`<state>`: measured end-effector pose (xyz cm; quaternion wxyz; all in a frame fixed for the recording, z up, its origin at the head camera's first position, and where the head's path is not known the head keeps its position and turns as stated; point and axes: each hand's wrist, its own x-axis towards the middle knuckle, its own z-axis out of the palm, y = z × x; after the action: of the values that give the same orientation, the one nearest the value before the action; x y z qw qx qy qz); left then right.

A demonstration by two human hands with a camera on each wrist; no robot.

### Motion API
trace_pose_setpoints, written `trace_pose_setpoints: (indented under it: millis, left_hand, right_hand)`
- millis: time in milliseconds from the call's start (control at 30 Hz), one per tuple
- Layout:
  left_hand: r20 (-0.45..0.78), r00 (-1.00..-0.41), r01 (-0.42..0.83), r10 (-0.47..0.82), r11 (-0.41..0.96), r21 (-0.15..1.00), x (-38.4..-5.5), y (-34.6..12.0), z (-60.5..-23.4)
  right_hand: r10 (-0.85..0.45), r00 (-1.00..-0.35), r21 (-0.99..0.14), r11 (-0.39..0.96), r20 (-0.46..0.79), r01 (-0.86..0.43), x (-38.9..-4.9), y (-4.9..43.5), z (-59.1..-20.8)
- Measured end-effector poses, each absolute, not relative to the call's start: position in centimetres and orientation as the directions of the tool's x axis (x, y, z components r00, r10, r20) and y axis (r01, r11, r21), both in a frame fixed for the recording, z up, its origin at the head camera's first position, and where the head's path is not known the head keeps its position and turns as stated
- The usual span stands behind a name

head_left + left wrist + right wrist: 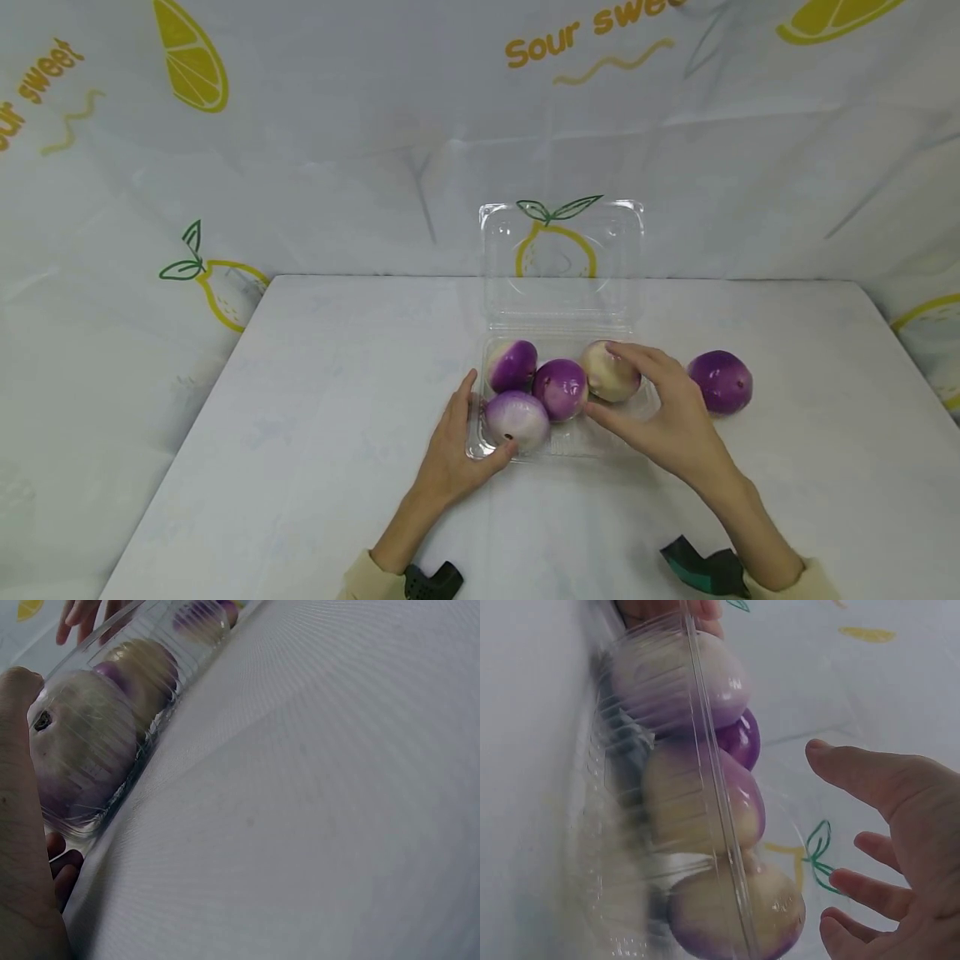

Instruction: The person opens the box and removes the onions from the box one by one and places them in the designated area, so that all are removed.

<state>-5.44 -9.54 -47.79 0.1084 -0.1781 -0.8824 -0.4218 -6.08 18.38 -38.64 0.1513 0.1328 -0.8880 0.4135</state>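
Observation:
A hinged clear plastic container (pixel 592 442) holds several glossy purple-and-white turnips. Among them are a pale lilac one (pixel 517 421) at the front left, a deep purple one (pixel 560 389) in the middle and a cream one (pixel 611 372) at the right. My left hand (pixel 457 450) grips the container's front left corner, its thumb over the front rim and its fingers along the left side. My right hand (pixel 667 412) hovers over the container's right part beside the cream turnip. Its fingers are spread and hold nothing; the right wrist view shows this palm (pixel 922 862) apart from the turnips.
Another purple turnip (pixel 721 382) lies on the white table (pixel 315 400), right of the container. The container's lid (pixel 562 250) stands raised at the back. Behind the table hangs a white cloth (pixel 360 167) with lemon prints. Dark straps (pixel 705 569) sit at both wrists.

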Motion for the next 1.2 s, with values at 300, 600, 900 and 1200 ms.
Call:
trace_pose_setpoints:
  millis: [300,600,900,1200]
  left_hand:
    - [0.346,-0.911,0.411,0.225,0.582,0.702,-5.5,-9.5,-47.9]
    - [0.334,-0.915,0.401,0.224,0.58,0.709,-5.5,-9.5,-47.8]
    - [0.331,-0.917,0.398,0.224,0.58,0.71,-5.5,-9.6,-47.7]
    - [0.331,-0.916,0.4,0.227,0.577,0.712,-5.4,-9.5,-47.7]
  right_hand:
    - [-0.239,-0.887,-0.637,0.624,0.395,-0.452,-6.8,16.3,-39.7]
    - [-0.239,-0.898,-0.604,0.673,0.371,-0.428,-6.7,15.5,-40.5]
    - [-0.239,-0.918,-0.575,0.721,0.317,-0.387,-6.8,15.6,-41.0]
    - [-0.254,-0.911,-0.499,0.773,0.324,-0.393,-7.0,15.1,-41.2]
